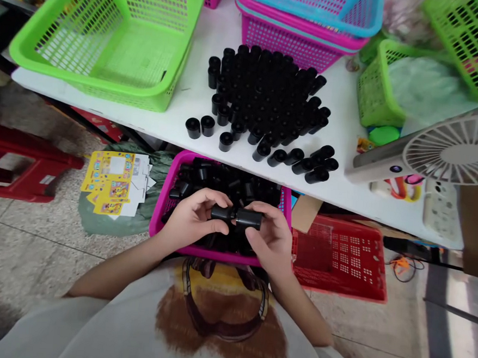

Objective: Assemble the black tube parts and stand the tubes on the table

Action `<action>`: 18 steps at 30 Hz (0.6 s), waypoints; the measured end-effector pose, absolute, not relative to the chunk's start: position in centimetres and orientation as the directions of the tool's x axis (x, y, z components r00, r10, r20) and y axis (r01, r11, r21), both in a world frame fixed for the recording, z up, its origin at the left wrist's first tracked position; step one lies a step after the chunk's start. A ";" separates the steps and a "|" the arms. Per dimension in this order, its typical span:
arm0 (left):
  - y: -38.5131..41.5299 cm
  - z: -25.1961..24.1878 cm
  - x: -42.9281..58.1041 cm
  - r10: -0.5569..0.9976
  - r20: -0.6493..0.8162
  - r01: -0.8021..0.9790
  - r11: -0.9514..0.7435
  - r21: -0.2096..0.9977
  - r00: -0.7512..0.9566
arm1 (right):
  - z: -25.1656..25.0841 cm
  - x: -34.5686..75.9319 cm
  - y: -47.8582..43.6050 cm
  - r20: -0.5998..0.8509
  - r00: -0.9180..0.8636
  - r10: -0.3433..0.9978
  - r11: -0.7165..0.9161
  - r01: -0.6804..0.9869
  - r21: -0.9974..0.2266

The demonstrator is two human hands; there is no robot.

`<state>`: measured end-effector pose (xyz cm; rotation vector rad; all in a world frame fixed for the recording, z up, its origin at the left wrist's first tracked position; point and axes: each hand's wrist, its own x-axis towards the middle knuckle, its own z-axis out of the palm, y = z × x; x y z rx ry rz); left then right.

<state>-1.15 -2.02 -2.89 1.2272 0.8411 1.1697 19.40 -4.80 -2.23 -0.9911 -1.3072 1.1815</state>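
My left hand grips a short black plastic tube, and my right hand grips a second one. The two tubes meet end to end above a magenta plastic basket, which is heaped with more black tubes. My fingers hide parts of both held tubes. Beyond the basket, on a white table, many black tubes stand upright in a dense cluster. Several others lie on their sides near the table's front edge.
A green basket and stacked pink and blue baskets sit on the table, with a small white fan at right. On the floor are a red crate, yellow printed cardboard blanks and a red stool.
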 end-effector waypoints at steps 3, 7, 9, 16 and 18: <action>-2.1 -2.7 -0.9 0.968 0.097 -0.209 -0.047 0.977 0.233 | -2.4 18.6 -5.0 0.171 -0.046 0.984 0.167 -0.079 -0.983; -2.1 -2.5 -1.3 0.969 0.097 -0.195 -0.052 0.979 0.227 | -2.4 18.4 -5.1 0.145 -0.026 0.989 0.143 -0.055 -0.988; -2.2 -2.5 -1.3 0.969 0.115 -0.190 -0.073 0.979 0.219 | -2.5 18.4 -5.1 0.148 -0.017 0.989 0.147 -0.056 -0.988; -2.5 -2.6 -1.3 0.967 0.087 -0.191 -0.041 0.981 0.239 | -2.6 18.6 -5.4 0.178 -0.034 0.983 0.177 -0.030 -0.984; -2.3 -2.6 -1.4 0.969 0.050 -0.183 -0.006 0.983 0.241 | -2.7 18.6 -5.4 0.182 -0.031 0.983 0.182 -0.018 -0.983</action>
